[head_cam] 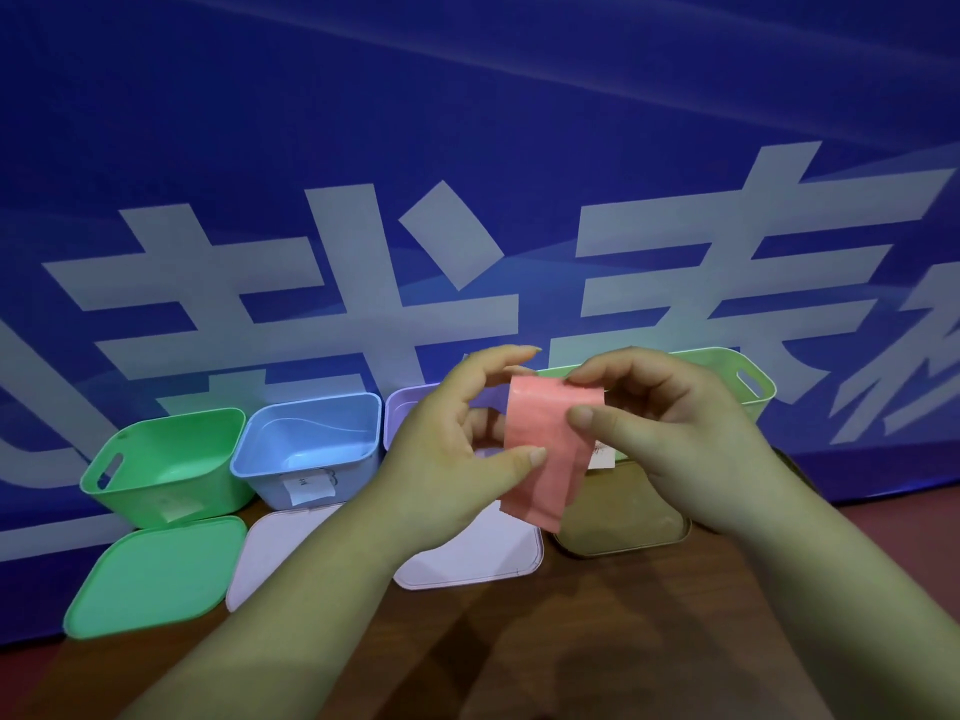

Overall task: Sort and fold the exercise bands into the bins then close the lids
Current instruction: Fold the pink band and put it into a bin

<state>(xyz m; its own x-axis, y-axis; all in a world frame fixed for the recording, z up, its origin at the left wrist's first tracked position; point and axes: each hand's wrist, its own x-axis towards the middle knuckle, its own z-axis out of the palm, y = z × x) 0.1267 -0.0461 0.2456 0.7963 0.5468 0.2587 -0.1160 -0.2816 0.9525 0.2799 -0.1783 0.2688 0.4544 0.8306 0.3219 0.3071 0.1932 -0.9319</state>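
A single wide-angle view looks out from the person's head, facing forward and down across the brown counter (519, 646) toward a blue banner (467, 122) that fills the upper half. It sits close in. The left hand (457, 449) and right hand (675, 439) loom large at mid-frame, forearms entering from the bottom edge, and the row of bins (311, 475) lies just beyond them.

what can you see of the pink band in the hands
The pink band is a thin, flat, salmon-coloured strip, rubbery-looking and slightly glossy. It seems doubled over at the top and hangs down, held up in the air. The right hand pinches its upper right edge, and the left hand holds its left edge with the thumb in front.
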